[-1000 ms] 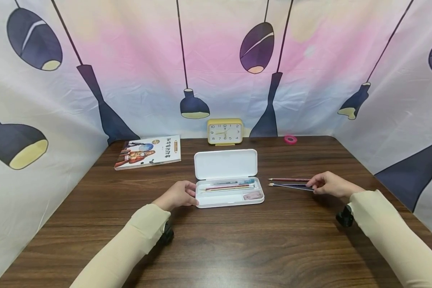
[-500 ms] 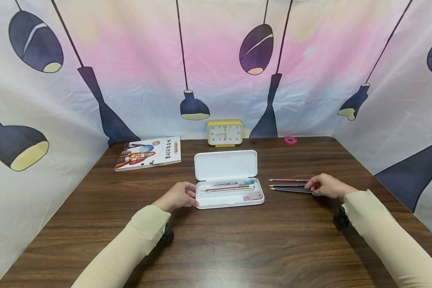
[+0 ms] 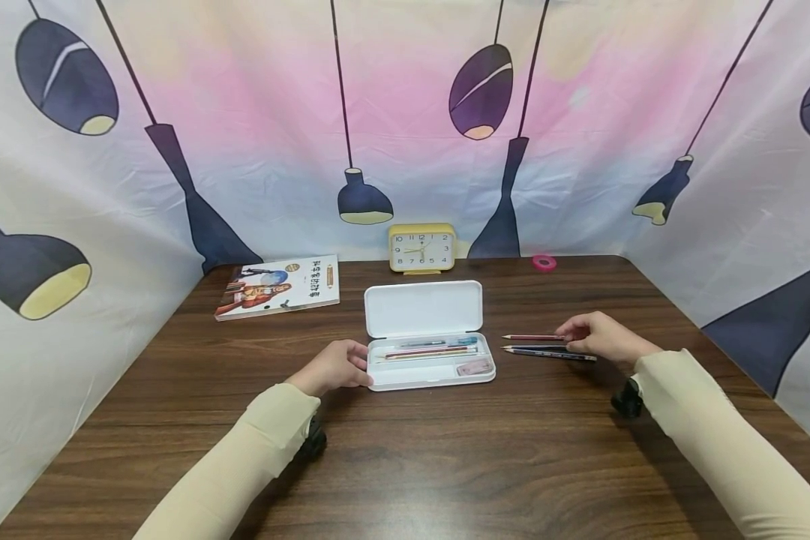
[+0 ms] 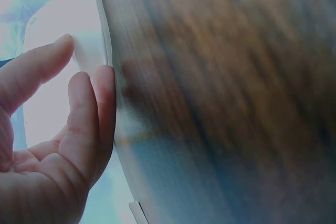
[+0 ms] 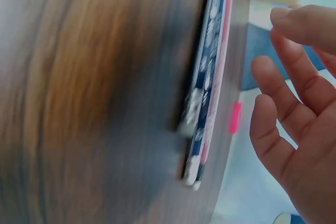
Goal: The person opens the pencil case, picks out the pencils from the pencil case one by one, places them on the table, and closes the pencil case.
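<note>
A white pencil case [image 3: 405, 382] lies with its lid raised at the middle of the table. It holds several pens and pencils [image 3: 432, 351] and a pinkish eraser-like block [image 3: 474, 367]. My left hand [image 3: 331, 367] holds the case's left end, thumb and fingers bent against its edge. To the right of the case, a red pencil [image 3: 529, 337] and dark blue pencils [image 3: 550, 352] lie on the tabletop, tips pointing left. My right hand [image 3: 601, 335] hovers over their rear ends. In the right wrist view its fingers [image 5: 275, 124] are loosely bent and apart from the pencils.
A yellow alarm clock [image 3: 422, 248] stands behind the case. At the back left lies a picture book [image 3: 280, 286]. A pink ring [image 3: 544, 262], perhaps a tape roll, sits near the table's back edge. Printed cloth [image 3: 277, 112] hangs around the table.
My right hand has let go of the dark blue pencils and moved back and left towards the red pencil. The blue pencils now lie close together. My left hand stays put.
</note>
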Tool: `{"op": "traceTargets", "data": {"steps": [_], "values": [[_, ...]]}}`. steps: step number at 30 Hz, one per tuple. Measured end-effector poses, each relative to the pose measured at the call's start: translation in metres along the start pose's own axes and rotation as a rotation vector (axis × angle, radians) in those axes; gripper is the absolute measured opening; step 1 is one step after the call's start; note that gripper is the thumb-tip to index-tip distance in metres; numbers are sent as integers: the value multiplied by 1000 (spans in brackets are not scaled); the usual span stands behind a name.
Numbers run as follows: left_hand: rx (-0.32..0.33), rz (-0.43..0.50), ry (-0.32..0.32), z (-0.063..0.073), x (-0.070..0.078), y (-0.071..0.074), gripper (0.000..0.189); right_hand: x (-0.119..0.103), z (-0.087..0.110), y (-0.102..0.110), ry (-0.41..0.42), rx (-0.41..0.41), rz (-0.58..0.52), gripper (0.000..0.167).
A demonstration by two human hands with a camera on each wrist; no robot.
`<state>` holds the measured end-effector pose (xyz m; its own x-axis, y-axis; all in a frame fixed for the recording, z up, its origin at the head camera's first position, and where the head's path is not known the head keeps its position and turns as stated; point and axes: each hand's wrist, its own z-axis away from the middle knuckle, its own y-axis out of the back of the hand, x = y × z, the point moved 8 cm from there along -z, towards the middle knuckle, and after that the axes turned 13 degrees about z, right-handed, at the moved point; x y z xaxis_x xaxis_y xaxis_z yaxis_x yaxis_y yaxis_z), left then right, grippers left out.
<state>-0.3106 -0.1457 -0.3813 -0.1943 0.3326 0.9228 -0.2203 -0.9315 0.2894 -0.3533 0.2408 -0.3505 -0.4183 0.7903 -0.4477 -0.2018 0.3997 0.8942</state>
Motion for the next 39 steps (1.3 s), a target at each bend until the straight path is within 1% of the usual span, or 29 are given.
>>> {"op": "traceTargets", "data": {"steps": [3, 9, 13, 18, 21, 25, 29, 33, 39], "values": [[-3, 2, -1, 0, -1, 0, 50, -9, -3, 0, 6, 8, 3, 24], [2, 2, 6, -2, -2, 1, 50, -28, -11, 0, 47, 29, 4, 25], [7, 5, 14, -2, -2, 1, 50, -36, -18, -2, 71, 36, 8, 26], [-1, 11, 8, -1, 0, 0, 50, -47, -24, -4, 94, 44, -5, 26], [-7, 8, 4, -1, 0, 0, 50, -53, -28, -7, 102, 38, -23, 27], [-5, 6, 8, -1, 0, 0, 51, -64, -35, -12, 136, 31, -34, 27], [-1, 11, 9, -2, -1, 0, 50, -77, -41, -15, 180, 34, -23, 27], [6, 19, 3, -2, -1, 0, 49, -89, -45, -18, 203, 27, -17, 26], [7, 21, -13, -2, 0, -1, 49, -100, -51, -25, 199, 4, -30, 25]]}}
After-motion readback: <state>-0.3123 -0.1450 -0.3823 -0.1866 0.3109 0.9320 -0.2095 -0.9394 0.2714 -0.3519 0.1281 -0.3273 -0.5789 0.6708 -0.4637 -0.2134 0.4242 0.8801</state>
